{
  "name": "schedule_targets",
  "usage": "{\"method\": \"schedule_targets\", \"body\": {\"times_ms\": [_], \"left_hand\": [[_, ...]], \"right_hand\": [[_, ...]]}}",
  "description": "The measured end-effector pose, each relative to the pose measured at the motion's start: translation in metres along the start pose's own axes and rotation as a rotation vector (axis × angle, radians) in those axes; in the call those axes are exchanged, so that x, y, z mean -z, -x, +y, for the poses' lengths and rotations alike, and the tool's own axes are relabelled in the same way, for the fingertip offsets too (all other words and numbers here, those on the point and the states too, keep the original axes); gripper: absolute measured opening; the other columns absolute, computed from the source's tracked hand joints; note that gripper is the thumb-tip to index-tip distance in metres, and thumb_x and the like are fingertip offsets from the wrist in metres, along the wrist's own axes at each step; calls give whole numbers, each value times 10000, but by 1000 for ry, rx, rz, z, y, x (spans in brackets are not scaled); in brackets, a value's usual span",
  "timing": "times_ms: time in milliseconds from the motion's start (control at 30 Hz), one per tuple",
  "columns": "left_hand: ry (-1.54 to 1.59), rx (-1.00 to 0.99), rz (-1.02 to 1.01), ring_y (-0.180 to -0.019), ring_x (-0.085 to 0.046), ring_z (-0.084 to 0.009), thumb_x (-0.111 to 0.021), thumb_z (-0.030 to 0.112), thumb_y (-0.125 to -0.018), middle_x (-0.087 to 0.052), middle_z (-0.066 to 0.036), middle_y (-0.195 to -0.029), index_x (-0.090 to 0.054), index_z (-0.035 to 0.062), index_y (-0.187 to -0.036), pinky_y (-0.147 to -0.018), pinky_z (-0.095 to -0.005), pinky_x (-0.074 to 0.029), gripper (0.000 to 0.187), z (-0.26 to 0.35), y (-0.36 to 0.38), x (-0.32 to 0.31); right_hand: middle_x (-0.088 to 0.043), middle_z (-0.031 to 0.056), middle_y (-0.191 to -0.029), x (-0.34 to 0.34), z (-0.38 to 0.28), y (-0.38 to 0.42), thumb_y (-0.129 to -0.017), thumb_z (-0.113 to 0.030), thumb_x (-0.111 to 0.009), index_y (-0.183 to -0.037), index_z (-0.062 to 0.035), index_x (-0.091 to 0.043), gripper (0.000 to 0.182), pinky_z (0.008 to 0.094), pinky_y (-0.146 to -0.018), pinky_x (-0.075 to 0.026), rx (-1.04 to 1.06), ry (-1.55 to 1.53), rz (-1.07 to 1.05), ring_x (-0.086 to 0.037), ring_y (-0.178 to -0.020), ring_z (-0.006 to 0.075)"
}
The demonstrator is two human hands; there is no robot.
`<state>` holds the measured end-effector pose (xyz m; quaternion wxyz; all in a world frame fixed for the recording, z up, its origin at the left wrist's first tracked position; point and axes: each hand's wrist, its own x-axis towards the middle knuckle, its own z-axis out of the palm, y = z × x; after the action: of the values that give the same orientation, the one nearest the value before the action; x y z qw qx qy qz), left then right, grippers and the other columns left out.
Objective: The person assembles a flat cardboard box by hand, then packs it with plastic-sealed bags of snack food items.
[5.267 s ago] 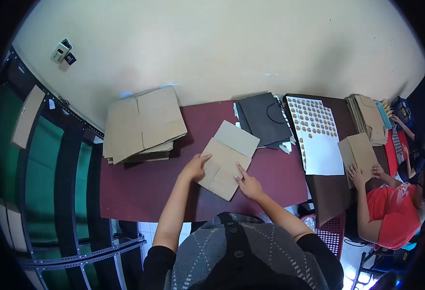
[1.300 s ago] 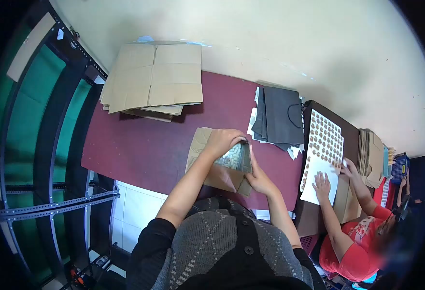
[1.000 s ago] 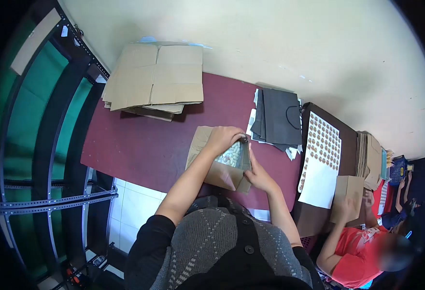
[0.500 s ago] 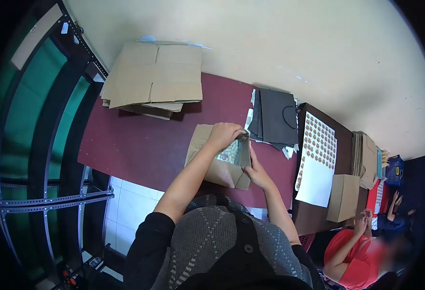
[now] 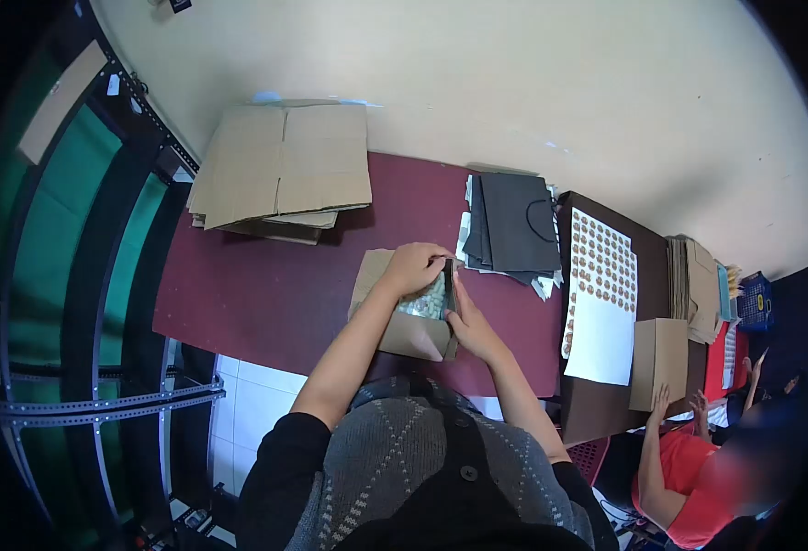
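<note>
An open cardboard box (image 5: 415,336) sits on the dark red table in front of me. Inside it, under what looks like clear plastic, are many small pale pieces (image 5: 427,301) too small to name. My left hand (image 5: 413,268) reaches across the box, its fingers closed over the far right corner by the raised flap. On the right side, my right hand (image 5: 475,329) holds the box's side flap, thumb on the inner side and fingers along the outside. My left forearm and hand hide part of the box's left and far sides.
Flattened cardboard boxes (image 5: 285,165) are stacked at the back left. Black paper bags (image 5: 516,220) lie right of the box. Beyond them are a sticker sheet (image 5: 599,294) and a closed carton (image 5: 658,363), touched by a co-worker in red (image 5: 684,477). Metal shelving (image 5: 101,275) stands left.
My left hand stays on the box's far corner while my right fingers have straightened and slid up along the right flap. The co-worker's hands have moved to the carton.
</note>
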<state>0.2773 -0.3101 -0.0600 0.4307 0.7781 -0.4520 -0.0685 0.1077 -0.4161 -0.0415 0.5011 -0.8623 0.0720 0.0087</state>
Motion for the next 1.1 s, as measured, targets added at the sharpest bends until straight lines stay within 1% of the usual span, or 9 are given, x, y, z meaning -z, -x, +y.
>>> {"method": "schedule_targets", "body": {"times_ms": [100, 400, 600, 667, 733, 867, 933, 967, 1100], "left_hand": [[180, 53, 37, -785, -626, -370, -492, 283, -845, -670, -159, -850, -705, 81, -907, -717, -426, -492, 301, -4, 1, -1], [89, 123, 3, -702, -606, -383, -436, 389, -921, -617, -208, -704, -733, 113, -919, -662, -433, -459, 405, 7, -2, 5], [149, 147, -48, -675, -608, -375, -425, 405, -929, -619, -185, -653, -740, 121, -885, -661, -437, -467, 427, 8, 2, 2], [120, 142, -59, -659, -600, -371, -411, 383, -933, -604, -194, -639, -739, 122, -908, -657, -427, -460, 420, 4, 5, -2], [86, 134, -70, -643, -593, -367, -398, 360, -938, -589, -202, -626, -738, 123, -932, -652, -417, -452, 415, 3, 4, 3], [134, 98, -73, -649, -596, -358, -405, 340, -946, -602, -215, -668, -731, 123, -964, -657, -409, -455, 392, -1, 3, 2], [138, 214, -245, -668, -617, -330, -447, 311, -942, -633, -200, -730, -702, 115, -1049, -686, -418, -458, 339, 7, 0, 12], [240, 84, -129, -866, -648, -288, -494, 292, -928, -662, -197, -906, -627, 112, -1187, -804, -422, -473, 342, 17, 7, 18], [-55, -20, -24, -1137, -551, -302, -609, 359, -855, -567, -192, -1227, -505, 135, -1321, -941, -434, -440, 528, 27, 36, 59]], "right_hand": [[-177, 263, -1499, -2, 0, -3, -880, -138, -483, -1457, 30, -111, 707, 363, -1141, -168, 19, 21, 9, -185, -1406, 339], [-373, 328, -1363, 0, -8, -14, -850, -202, -547, -1402, 101, -206, 716, 408, -1092, -295, 73, 288, 9, -370, -1286, 426], [-472, 338, -1246, 5, -25, -37, -797, -182, -587, -1296, 116, -389, 614, 410, -1027, -372, -20, 308, -230, -493, -1157, 416], [-476, 348, -1234, -12, -11, -48, -806, -241, -592, -1293, 117, -379, 641, 413, -1017, -380, -28, 328, -272, -491, -1152, 433], [-456, 368, -1241, -31, -12, -47, -815, -306, -612, -1313, 122, -342, 710, 421, -1025, -368, -2, 389, -6, -459, -1179, 459], [-294, 379, -1374, -45, -2, -42, -773, -396, -684, -1361, 122, -246, 898, 441, -1079, -303, -42, 270, 81, -328, -1286, 480], [-259, 376, -1396, -40, -6, -42, -760, -403, -694, -1380, 111, -219, 935, 435, -1092, -286, -61, 285, 14, -291, -1310, 474], [-224, 373, -1417, -35, -10, -42, -748, -410, -705, -1400, 99, -191, 973, 429, -1105, -269, -77, 298, -44, -254, -1335, 469], [-218, 318, -1456, -25, -9, -42, -699, -326, -766, -1432, 52, -181, 1011, 409, -1118, -249, -140, 327, -193, -220, -1365, 438]]}}
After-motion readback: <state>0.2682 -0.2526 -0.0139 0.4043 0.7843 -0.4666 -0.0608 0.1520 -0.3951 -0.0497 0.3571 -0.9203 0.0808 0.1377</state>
